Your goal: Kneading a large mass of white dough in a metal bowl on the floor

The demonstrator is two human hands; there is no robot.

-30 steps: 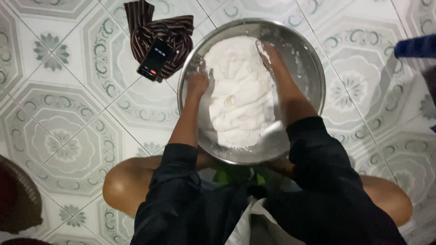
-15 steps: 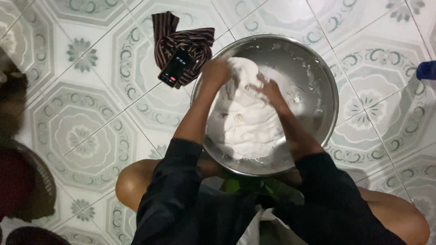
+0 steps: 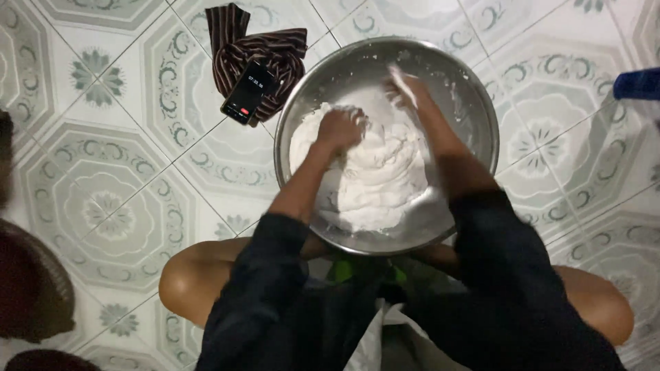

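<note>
While I am crouching over the patterned tile floor [image 3: 124, 206], I am working a big mass of soft white dough [image 3: 375, 172] inside a wide round steel bowl [image 3: 474, 103] that is sitting on the floor just in front of my knees. My left hand [image 3: 340, 129] is curled into a loose fist, its knuckles pressing down into the top of the dough near the bowl's middle. My right hand [image 3: 405, 89] is reaching to the far side of the bowl, touching the far edge of the dough; it is blurred, so I cannot tell whether its fingers are spread or closed. Both my dark sleeves are lying pushed up above the wrists. Just beside the bowl, to its upper left, a black phone [image 3: 249, 93] with a lit screen is lying on a crumpled brown striped cloth [image 3: 240, 48]. A dark woven basket [image 3: 31, 288] is sitting at the left edge, well apart from the bowl.
</note>
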